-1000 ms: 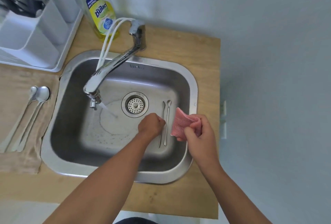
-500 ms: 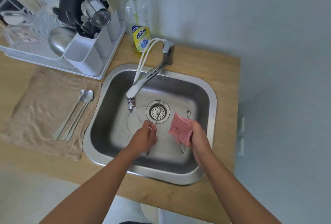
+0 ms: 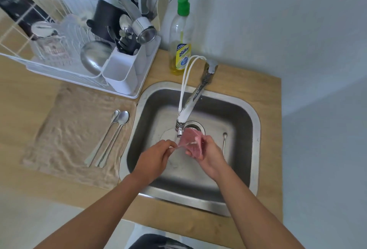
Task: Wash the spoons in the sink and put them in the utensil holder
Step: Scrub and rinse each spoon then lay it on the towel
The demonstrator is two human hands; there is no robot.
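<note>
Left of our grip, two spoons [image 3: 111, 137] are lying on the towel [image 3: 65, 129], untouched. Since a moment ago we are lifting one spoon [image 3: 179, 146] off the sink [image 3: 256, 129] floor: our left hand [image 3: 156, 159] is pinching its handle while our right hand [image 3: 208, 155] is wrapping the sponge [image 3: 191, 142] round it under the tap [image 3: 190, 105]. So scrubbing is starting. Right of our grip, another spoon [image 3: 224, 141] is waiting.

A soap bottle [image 3: 181, 36] with a green cap stands at the counter's [image 3: 264, 93] 12 o'clock, just beside the tap [image 3: 195, 93]. A beige towel [image 3: 73, 129] lies at 9 o'clock. A dish rack [image 3: 59, 55] with a steel bowl [image 3: 93, 57] sits at 10 o'clock.
</note>
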